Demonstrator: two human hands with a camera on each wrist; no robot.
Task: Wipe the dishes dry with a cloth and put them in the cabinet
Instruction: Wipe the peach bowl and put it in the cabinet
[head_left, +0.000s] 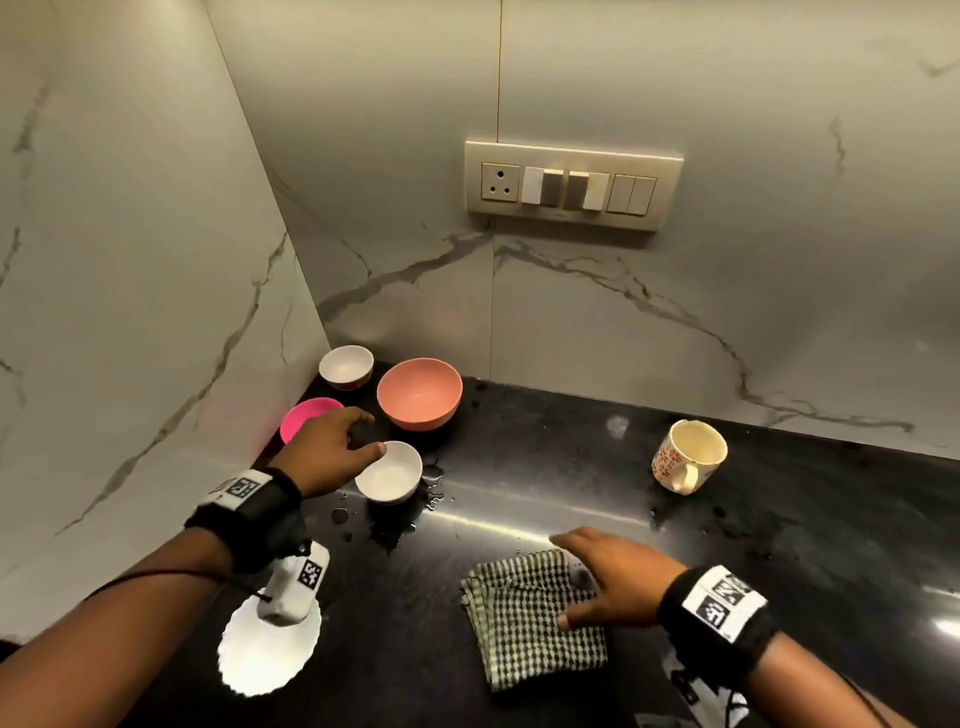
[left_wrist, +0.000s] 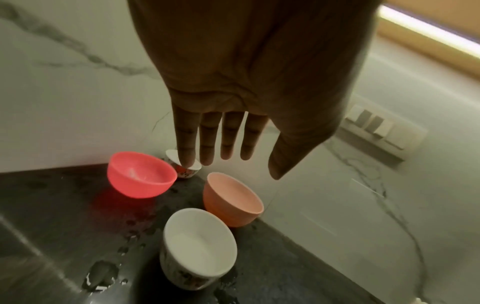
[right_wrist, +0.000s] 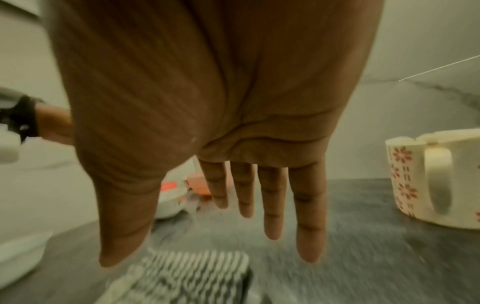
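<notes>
1. The plate (head_left: 270, 649) lies nearest me on the bench (head_left: 519, 467), not dried yet, I think.
2. My right hand (head_left: 618, 579) is spread flat over the folded cloth (head_left: 530, 629), holding nothing. I think it is there to pick it up.
3. My left hand (head_left: 324, 452) is spread and empty too, thumb by the white bowl (head_left: 389, 475), likely first to dry.
4. The peach bowl (head_left: 420, 392) and mug (head_left: 688, 457) wait farther back.

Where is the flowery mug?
In the head view, the mug stands on the right of the counter, near the wall, beyond the checked cloth.
</notes>
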